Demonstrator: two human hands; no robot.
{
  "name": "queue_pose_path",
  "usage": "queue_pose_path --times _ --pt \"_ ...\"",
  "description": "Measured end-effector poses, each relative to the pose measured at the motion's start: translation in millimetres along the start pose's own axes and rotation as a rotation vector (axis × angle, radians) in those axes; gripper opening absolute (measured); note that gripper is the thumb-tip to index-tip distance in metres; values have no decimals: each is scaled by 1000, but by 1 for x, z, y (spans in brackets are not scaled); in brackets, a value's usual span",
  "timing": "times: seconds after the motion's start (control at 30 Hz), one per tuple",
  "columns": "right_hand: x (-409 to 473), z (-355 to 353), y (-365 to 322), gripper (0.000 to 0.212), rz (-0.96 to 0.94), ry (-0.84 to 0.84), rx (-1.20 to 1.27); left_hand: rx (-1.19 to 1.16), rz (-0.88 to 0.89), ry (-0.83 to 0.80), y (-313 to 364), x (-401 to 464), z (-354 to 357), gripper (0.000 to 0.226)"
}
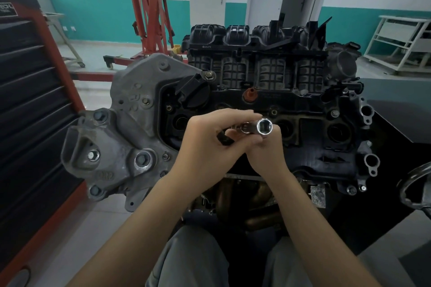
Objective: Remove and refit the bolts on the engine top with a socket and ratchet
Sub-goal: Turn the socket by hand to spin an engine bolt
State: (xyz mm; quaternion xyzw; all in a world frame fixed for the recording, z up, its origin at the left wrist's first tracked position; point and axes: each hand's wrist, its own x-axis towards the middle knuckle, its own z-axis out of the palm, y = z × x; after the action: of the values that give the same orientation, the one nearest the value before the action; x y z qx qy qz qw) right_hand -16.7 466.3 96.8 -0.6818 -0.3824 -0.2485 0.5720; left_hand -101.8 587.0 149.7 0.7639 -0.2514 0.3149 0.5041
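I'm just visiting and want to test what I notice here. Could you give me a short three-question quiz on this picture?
1. True or false: the socket is seated on a bolt.
2. Which hand grips the ratchet's black handle? A) left hand B) right hand
3. What colour is the plug on the engine top beyond the hands?

Key: 1 false, its open end faces the camera; 2 A; 3 reddish-orange.
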Motion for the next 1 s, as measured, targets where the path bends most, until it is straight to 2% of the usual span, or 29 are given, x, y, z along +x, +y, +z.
queue_pose_path --times 0.1,0.27,0.4,0.57,0.7,0.8,1.0 --pt "2 1 -3 51 -4 2 17 64 44 81 0 1 1 24" --pt "4 -9 -8 13 -10 -93 69 -12 47 -8 -6 3 0 29" --pt "8 -13 -7 15 20 -157 95 -154 2 -60 -10 2 -2 28" --pt "13 -13 -1 33 -2 -171 79 -15 108 46 -10 4 2 28" --pt "17 -16 -6 25 -11 -242 111 -72 75 -6 -9 4 3 32" --pt "16 -14 -5 22 -46 -199 108 -140 48 -66 -8 4 0 33" --pt "13 -10 3 22 -64 -124 108 107 159 43 -7 7 -3 23"
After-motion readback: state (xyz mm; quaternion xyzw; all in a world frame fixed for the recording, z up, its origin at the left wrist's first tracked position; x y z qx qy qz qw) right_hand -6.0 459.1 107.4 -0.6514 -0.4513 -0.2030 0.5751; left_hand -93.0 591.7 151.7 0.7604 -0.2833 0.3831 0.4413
